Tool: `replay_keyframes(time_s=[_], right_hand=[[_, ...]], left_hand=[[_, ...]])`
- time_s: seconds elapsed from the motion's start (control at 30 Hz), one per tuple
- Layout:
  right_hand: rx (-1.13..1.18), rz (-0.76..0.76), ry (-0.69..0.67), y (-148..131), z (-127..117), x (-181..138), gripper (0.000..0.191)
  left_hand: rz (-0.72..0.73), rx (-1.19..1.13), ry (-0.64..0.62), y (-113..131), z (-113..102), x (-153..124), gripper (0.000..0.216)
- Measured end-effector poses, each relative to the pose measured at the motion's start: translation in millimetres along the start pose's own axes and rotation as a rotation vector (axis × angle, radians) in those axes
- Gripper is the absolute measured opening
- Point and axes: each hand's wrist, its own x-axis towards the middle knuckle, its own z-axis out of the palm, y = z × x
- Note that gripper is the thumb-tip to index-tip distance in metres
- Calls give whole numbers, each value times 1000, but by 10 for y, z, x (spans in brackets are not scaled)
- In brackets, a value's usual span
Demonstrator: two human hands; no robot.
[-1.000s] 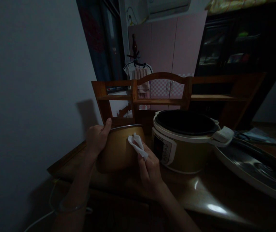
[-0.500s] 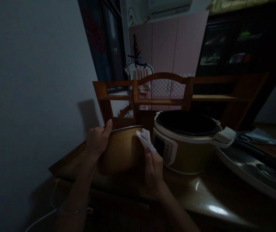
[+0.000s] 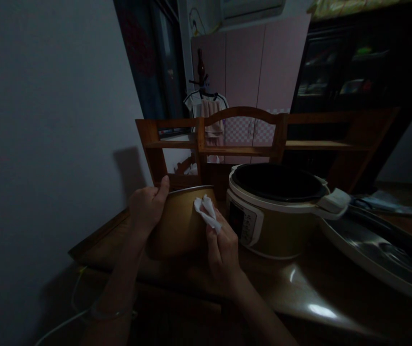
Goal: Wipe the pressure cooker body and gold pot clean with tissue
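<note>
A golden inner pot (image 3: 179, 221) stands on the dark wooden table (image 3: 299, 288). My left hand (image 3: 148, 206) grips the pot's left rim, thumb over the edge. My right hand (image 3: 222, 247) is closed on a crumpled white tissue (image 3: 206, 211) and presses it against the pot's outer wall on the right side. Just to the right stands a gold and white electric cooker (image 3: 276, 211), lid open, its dark cavity showing.
The cooker's open lid (image 3: 379, 250) lies out to the right over the table. A wooden shelf rack (image 3: 242, 139) stands behind the pots. A grey wall closes the left side. A white cable (image 3: 61, 324) hangs below the table edge.
My right hand has rubbed the tissue across the pot's side, first to the right and up, then back left. The left hand has kept its grip on the rim.
</note>
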Motion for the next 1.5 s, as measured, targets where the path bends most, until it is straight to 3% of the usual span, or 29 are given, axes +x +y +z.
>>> replay_keyframes(time_s=[0.23,0.43,0.8,1.5], right_hand=[[-20,-13,30,-7,-41,-85,52],[-62,-14,200,62,-79,-154,49],[-143,-77,-71,-27,-66,-56,56],[-162,-123,-154,-122,-44,-70,58]], left_hand=[[30,12,-17,72,-14,-18,71],[87,75,-37,179,-12,-88,74],[63,119,-35,219,24,-57,79],[20,26,-24,42,30,80,74]])
